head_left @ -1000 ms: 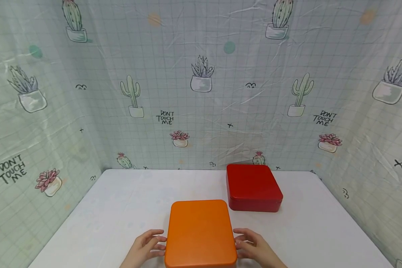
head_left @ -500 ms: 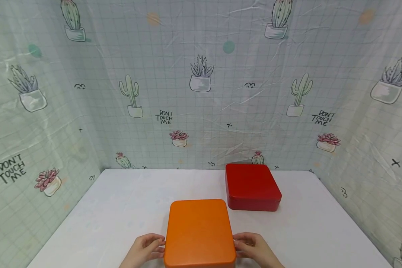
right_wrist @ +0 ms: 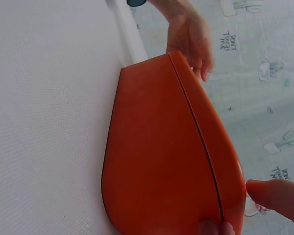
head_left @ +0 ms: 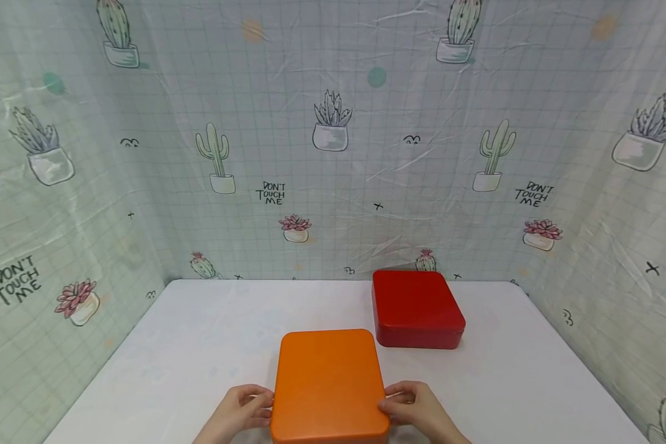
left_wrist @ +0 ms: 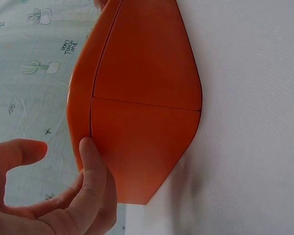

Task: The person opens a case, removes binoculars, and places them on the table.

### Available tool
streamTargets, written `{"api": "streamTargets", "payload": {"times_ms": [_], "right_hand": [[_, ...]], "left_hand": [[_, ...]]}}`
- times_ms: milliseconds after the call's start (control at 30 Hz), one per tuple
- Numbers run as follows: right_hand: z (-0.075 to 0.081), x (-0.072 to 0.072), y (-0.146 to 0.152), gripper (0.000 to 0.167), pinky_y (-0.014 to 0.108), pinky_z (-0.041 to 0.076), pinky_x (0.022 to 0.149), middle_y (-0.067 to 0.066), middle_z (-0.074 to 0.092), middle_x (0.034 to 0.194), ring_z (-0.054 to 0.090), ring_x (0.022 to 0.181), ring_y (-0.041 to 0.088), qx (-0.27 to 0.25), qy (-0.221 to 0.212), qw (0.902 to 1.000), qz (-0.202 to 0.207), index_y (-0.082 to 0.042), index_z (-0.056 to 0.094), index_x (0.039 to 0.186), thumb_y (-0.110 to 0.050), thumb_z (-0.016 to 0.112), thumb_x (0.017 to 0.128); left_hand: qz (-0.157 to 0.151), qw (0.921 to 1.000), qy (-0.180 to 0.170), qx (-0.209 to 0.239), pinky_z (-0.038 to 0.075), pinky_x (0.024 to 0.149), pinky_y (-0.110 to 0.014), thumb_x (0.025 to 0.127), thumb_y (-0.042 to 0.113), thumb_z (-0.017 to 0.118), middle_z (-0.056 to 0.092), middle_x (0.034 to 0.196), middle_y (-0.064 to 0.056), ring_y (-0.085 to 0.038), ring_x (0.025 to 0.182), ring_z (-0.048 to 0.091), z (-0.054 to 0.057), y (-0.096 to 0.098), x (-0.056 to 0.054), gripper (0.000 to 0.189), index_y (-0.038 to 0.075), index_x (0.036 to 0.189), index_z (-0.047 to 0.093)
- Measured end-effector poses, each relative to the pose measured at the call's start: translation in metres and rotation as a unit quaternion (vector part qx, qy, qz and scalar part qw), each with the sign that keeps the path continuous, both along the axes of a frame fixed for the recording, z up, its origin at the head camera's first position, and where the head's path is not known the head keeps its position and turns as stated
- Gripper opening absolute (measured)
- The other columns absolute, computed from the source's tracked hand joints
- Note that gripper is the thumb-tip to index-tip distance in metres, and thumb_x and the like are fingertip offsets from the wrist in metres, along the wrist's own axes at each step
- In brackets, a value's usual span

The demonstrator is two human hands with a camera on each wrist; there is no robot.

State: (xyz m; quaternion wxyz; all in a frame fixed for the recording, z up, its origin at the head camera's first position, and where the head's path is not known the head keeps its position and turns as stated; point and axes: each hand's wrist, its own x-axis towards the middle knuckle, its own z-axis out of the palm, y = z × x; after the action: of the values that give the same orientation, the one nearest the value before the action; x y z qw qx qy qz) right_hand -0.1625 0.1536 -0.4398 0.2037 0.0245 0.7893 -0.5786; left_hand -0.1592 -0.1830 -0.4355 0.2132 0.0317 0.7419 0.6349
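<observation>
Wrist views near orange box (left_wrist: 142, 142)

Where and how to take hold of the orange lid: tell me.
The orange lid is probably best taken by its left and right edges, above the seam, coming from both sides: its flat top shows no handle, while its rim forms a narrow band.

white table (head_left: 216, 345), orange box (head_left: 330, 382) — nearer, red box (head_left: 416, 302) — farther back, rightward
</observation>
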Motion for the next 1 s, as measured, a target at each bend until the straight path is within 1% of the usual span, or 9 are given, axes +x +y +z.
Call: {"api": "streamTargets", "payload": {"times_ms": [133,233,433,600,733,833,933,1000], "right_hand": [[0.000,-0.001,-0.004,0.060,0.033,0.054,0.074,0.004,0.064,0.087,0.061,0.072,0.013,0.019,-0.013,0.9997,-0.014,0.005,0.050,0.109,-0.035,0.072,0.071],[0.000,-0.002,-0.006,0.061,0.033,0.054,0.074,0.005,0.063,0.087,0.061,0.071,0.012,0.030,-0.021,0.9991,-0.022,0.005,0.049,0.109,-0.034,0.073,0.070],[0.000,-0.005,-0.011,0.066,0.034,0.054,0.074,0.007,0.061,0.091,0.060,0.071,0.012,0.044,-0.053,0.9965,-0.047,0.006,0.045,0.112,-0.033,0.075,0.067],[0.001,-0.008,-0.013,0.064,0.033,0.054,0.074,0.008,0.062,0.089,0.061,0.070,0.012,0.048,-0.061,0.9959,-0.046,0.007,0.046,0.110,-0.030,0.075,0.067],[0.002,-0.008,-0.012,0.063,0.033,0.054,0.074,0.007,0.063,0.088,0.061,0.070,0.012,0.048,-0.053,0.9968,-0.036,0.007,0.047,0.109,-0.031,0.075,0.068],[0.004,-0.005,-0.008,0.058,0.034,0.054,0.072,0.007,0.062,0.087,0.061,0.070,0.012,0.040,-0.036,0.9984,-0.014,0.007,0.049,0.107,-0.031,0.073,0.071],[0.007,0.000,-0.003,0.052,0.034,0.054,0.072,0.006,0.062,0.085,0.061,0.070,0.013,0.031,-0.020,0.9992,0.015,0.007,0.051,0.105,-0.031,0.070,0.074],[0.008,0.004,-0.001,0.049,0.033,0.054,0.071,0.005,0.062,0.082,0.061,0.069,0.013,0.025,-0.018,0.9990,0.030,0.007,0.052,0.102,-0.031,0.069,0.076]], "left_hand": [[-0.007,0.9998,0.010,-0.018,0.054,0.072,-0.033,0.089,0.020,0.050,0.065,0.088,-0.005,-0.014,0.078,0.064,0.000,-0.001,-0.002,0.038,-0.014,0.106,0.052],[-0.014,0.9996,0.004,-0.023,0.054,0.072,-0.033,0.090,0.020,0.048,0.064,0.088,-0.005,-0.015,0.079,0.064,0.000,-0.003,-0.004,0.038,-0.014,0.106,0.052],[-0.021,0.9995,-0.017,-0.014,0.054,0.073,-0.032,0.092,0.021,0.045,0.064,0.089,-0.005,-0.013,0.078,0.063,0.004,-0.006,-0.007,0.040,-0.016,0.108,0.051],[-0.018,0.9994,-0.029,0.006,0.054,0.072,-0.030,0.092,0.017,0.043,0.065,0.088,-0.004,-0.011,0.075,0.063,0.004,-0.007,-0.007,0.038,-0.017,0.108,0.050],[-0.014,0.9996,-0.024,0.005,0.054,0.071,-0.030,0.093,0.017,0.042,0.066,0.089,-0.004,-0.011,0.074,0.064,0.003,-0.007,-0.007,0.039,-0.017,0.108,0.050],[-0.021,0.9996,-0.020,-0.006,0.054,0.071,-0.031,0.093,0.019,0.043,0.066,0.090,-0.006,-0.014,0.075,0.065,0.004,-0.006,-0.005,0.038,-0.016,0.106,0.052],[-0.033,0.9990,-0.022,-0.020,0.054,0.072,-0.033,0.092,0.020,0.044,0.066,0.091,-0.007,-0.017,0.078,0.066,0.005,-0.006,0.000,0.038,-0.014,0.105,0.053],[-0.041,0.9984,-0.026,-0.029,0.054,0.073,-0.033,0.092,0.020,0.045,0.066,0.090,-0.006,-0.017,0.078,0.066,0.005,-0.007,0.004,0.036,-0.014,0.103,0.054]]}}
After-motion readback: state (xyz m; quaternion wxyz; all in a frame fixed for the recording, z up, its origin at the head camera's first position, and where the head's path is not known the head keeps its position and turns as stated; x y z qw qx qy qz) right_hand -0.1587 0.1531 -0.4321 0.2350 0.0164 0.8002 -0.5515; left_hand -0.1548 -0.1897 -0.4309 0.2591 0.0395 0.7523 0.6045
